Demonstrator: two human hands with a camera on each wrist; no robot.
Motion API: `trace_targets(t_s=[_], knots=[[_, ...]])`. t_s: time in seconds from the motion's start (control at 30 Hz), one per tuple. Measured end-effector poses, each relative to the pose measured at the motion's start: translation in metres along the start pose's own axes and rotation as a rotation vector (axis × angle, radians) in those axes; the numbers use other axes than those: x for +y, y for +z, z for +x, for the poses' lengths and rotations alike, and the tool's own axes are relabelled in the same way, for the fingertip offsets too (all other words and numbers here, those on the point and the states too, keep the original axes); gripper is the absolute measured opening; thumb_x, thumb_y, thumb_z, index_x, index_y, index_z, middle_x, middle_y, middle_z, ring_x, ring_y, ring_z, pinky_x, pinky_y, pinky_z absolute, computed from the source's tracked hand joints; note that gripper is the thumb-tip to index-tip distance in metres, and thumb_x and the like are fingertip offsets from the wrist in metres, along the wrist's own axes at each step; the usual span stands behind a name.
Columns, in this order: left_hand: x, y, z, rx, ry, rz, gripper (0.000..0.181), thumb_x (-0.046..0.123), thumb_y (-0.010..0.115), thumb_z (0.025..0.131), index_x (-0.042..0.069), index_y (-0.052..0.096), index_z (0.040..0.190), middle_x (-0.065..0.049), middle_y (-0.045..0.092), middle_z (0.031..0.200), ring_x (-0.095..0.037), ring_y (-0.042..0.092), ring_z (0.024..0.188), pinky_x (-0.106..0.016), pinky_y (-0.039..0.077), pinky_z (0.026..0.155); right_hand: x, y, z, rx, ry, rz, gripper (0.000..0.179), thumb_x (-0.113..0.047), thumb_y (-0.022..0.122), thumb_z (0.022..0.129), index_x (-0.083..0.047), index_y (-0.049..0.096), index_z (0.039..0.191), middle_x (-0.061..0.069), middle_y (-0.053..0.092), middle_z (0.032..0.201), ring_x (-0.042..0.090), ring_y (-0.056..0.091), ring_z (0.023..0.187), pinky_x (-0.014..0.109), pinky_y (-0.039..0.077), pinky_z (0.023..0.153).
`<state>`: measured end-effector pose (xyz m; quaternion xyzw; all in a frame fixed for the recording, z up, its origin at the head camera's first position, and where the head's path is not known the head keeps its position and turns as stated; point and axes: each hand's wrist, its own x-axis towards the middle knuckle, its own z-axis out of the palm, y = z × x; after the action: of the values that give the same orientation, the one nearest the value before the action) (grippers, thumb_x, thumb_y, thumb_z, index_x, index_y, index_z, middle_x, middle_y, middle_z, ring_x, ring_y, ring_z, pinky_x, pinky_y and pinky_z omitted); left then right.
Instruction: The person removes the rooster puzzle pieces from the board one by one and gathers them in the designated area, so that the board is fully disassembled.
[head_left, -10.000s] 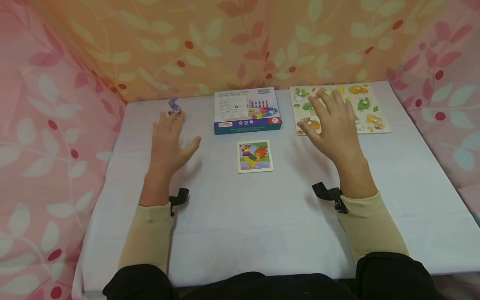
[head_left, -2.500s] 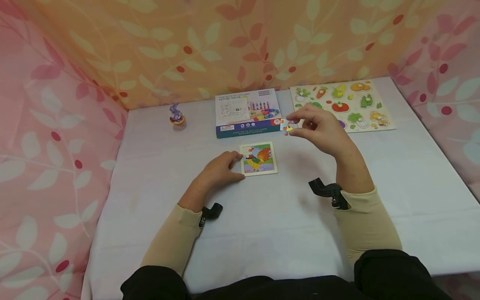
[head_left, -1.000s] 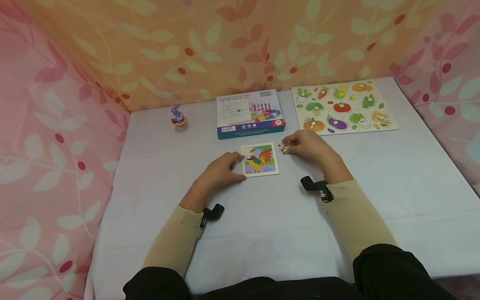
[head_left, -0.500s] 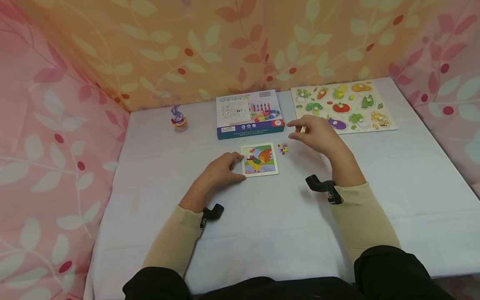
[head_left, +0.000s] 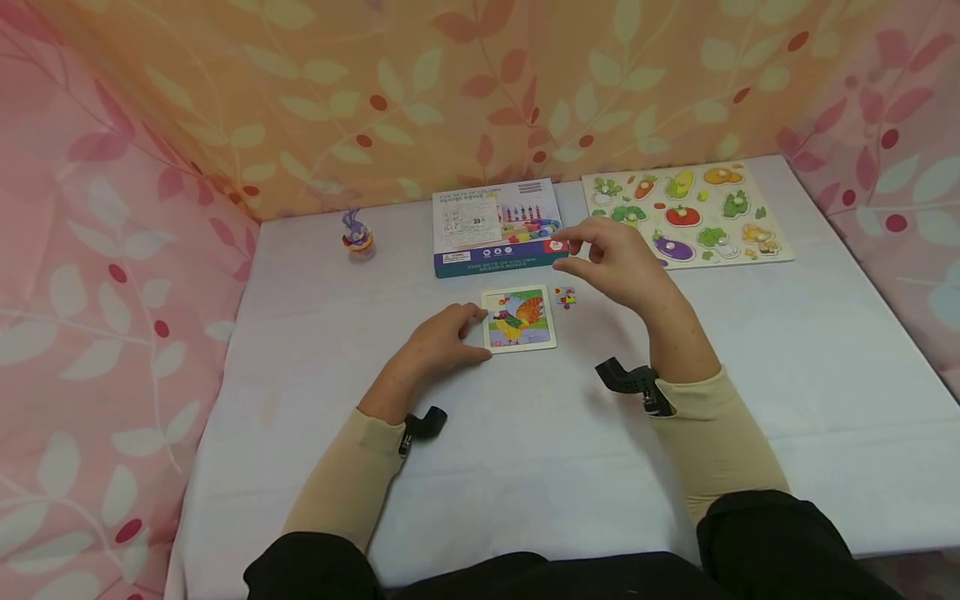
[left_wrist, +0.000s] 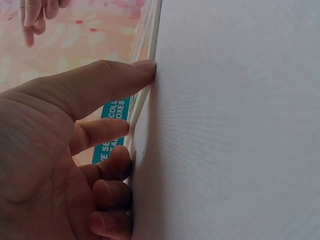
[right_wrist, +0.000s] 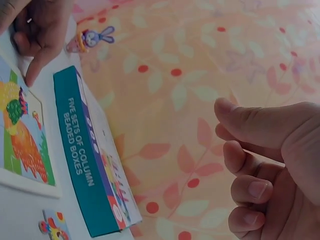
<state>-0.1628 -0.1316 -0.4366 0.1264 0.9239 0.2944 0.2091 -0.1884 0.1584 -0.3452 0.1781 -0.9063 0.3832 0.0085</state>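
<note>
My left hand point(head_left: 435, 343) holds the left side of a small square rooster jigsaw puzzle point(head_left: 519, 321) that lies flat on the white table. In the left wrist view the thumb point(left_wrist: 112, 82) presses the puzzle's edge, and the other fingers are curled beside it. A loose jigsaw piece point(head_left: 566, 297), brightly coloured, lies just right of the puzzle. Above it hovers my right hand point(head_left: 618, 262), near the box's front right corner. Its fingers are loosely bent; nothing shows between thumb and index in the right wrist view.
Behind the puzzle lies a bead set box point(head_left: 498, 229). A vegetable peg puzzle board point(head_left: 757, 242) is at the back right, partly behind my right hand. A purple rabbit figure point(head_left: 358, 236) stands at the back left. Floral cloth point(head_left: 480, 92) hangs behind and at both sides.
My right hand carried the jigsaw piece, set it down right of the puzzle, let go, rose away and swung back left. My left hand came to the puzzle earlier and stays there.
</note>
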Motion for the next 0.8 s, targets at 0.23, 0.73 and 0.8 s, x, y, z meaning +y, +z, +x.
trace_targets(t_s=[0.23, 0.73, 0.8], knots=[[-0.002, 0.001, 0.001, -0.002, 0.002, 0.008, 0.07, 0.042, 0.084, 0.085, 0.019, 0.056, 0.145, -0.006, 0.055, 0.101, -0.022, 0.052, 0.096, -0.039, 0.043, 0.078, -0.006, 0.015, 0.007, -0.068, -0.014, 0.019, 0.039, -0.025, 0.079, 0.093, -0.011, 0.072, 0.128, 0.008, 0.062, 0.106, 0.025, 0.049, 0.089, 0.038, 0.042, 0.074], [-0.003, 0.001, 0.003, -0.001, -0.005, 0.022, 0.07, 0.043, 0.084, 0.085, 0.021, 0.056, 0.146, -0.006, 0.055, 0.101, -0.022, 0.053, 0.096, -0.039, 0.044, 0.077, 0.01, 0.066, 0.026, -0.293, 0.021, -0.048, 0.043, -0.027, 0.079, 0.092, -0.009, 0.07, 0.129, 0.006, 0.064, 0.105, 0.027, 0.055, 0.1, 0.043, 0.047, 0.093], [-0.003, 0.001, 0.003, -0.001, -0.004, 0.023, 0.071, 0.044, 0.084, 0.085, 0.022, 0.056, 0.146, -0.006, 0.055, 0.101, -0.022, 0.053, 0.096, -0.039, 0.043, 0.077, 0.012, 0.07, 0.027, -0.32, 0.045, -0.065, 0.043, -0.028, 0.078, 0.093, -0.009, 0.07, 0.13, 0.007, 0.064, 0.106, 0.027, 0.055, 0.101, 0.043, 0.047, 0.094]])
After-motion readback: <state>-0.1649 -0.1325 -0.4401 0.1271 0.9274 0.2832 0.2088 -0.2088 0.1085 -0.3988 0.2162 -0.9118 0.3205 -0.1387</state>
